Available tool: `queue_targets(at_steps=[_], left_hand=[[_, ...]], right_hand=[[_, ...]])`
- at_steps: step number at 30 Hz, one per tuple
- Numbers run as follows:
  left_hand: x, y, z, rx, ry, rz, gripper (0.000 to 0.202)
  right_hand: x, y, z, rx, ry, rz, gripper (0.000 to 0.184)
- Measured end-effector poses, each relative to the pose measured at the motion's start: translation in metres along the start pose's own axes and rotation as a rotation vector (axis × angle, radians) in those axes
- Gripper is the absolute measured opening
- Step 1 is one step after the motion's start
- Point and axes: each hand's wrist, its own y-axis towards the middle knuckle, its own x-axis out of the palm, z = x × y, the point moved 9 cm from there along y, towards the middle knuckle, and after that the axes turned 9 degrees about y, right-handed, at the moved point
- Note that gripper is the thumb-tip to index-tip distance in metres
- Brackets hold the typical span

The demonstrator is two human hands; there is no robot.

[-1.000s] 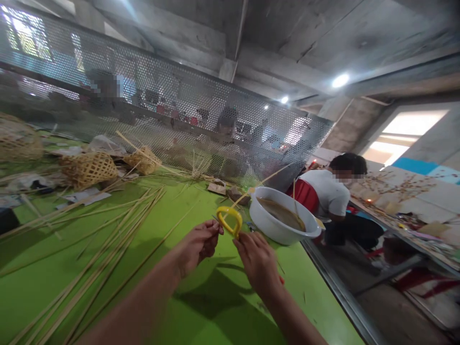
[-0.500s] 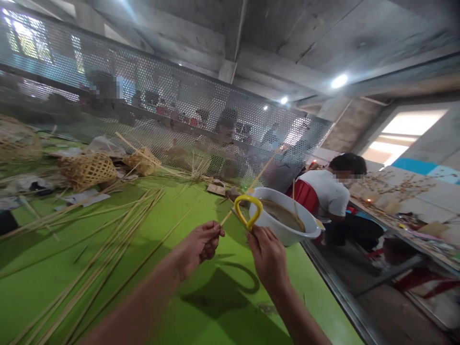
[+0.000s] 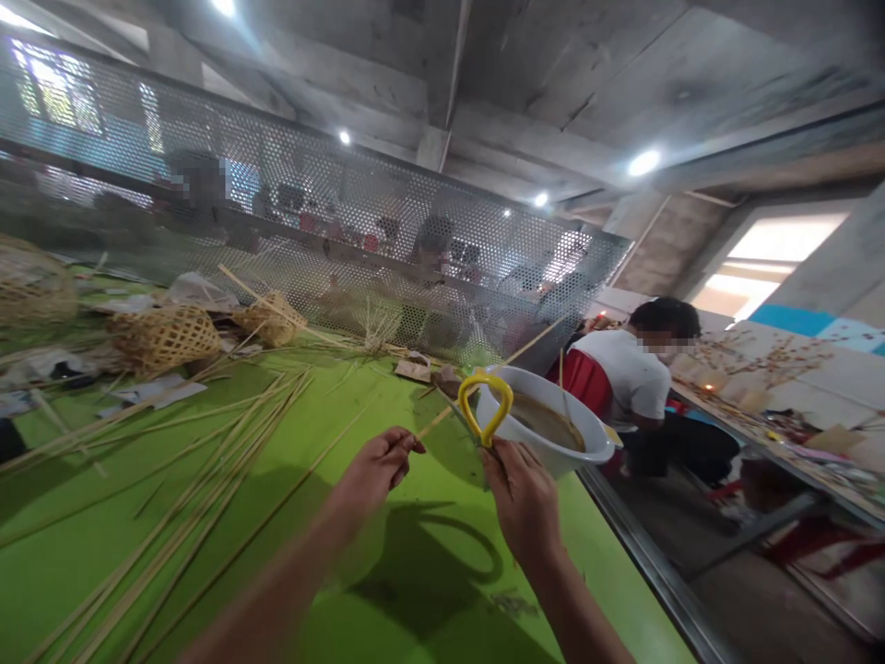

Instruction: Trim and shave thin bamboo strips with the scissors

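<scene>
My left hand (image 3: 377, 470) is pinched shut on the near end of a thin bamboo strip (image 3: 508, 357), which runs up and to the right above the table. My right hand (image 3: 522, 493) is closed around a tool with a yellow loop handle (image 3: 487, 407); the loop stands upright just above my fingers, close to the strip. Both hands hover over the green table (image 3: 207, 553). Right behind the yellow handle stands a white bowl (image 3: 573, 452) holding brown liquid.
Long bamboo strips (image 3: 207, 470) lie across the table to the left. Woven baskets (image 3: 166, 337) sit at the far left near a perforated metal screen (image 3: 346, 231). A person in a white shirt (image 3: 632, 378) sits at the right beside another cluttered table.
My right hand has carried the yellow-handled tool to the right and up along the strip, toward the bowl. My left hand has stayed pinched on the strip's end.
</scene>
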Motion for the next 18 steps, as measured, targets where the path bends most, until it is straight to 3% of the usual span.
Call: queue_targets(at_steps=[7,10,15,18], left_hand=[[0.001,-0.007,0.008,0.022,0.178,0.021,0.026],[0.001,-0.01,0.017,0.071,0.35,0.055,0.022],[-0.004,-0.019,0.037,0.231,0.763,0.221,0.021],[-0.006,-0.022,0.04,0.233,0.947,0.27,0.022]], right_hand=[[-0.003,0.002,0.004,0.025,-0.037,0.012,0.02],[-0.003,0.001,0.005,0.013,-0.059,0.022,0.019],[0.007,-0.002,-0.004,-0.039,-0.086,-0.029,0.018],[0.012,-0.002,-0.008,-0.06,-0.079,-0.084,0.018]])
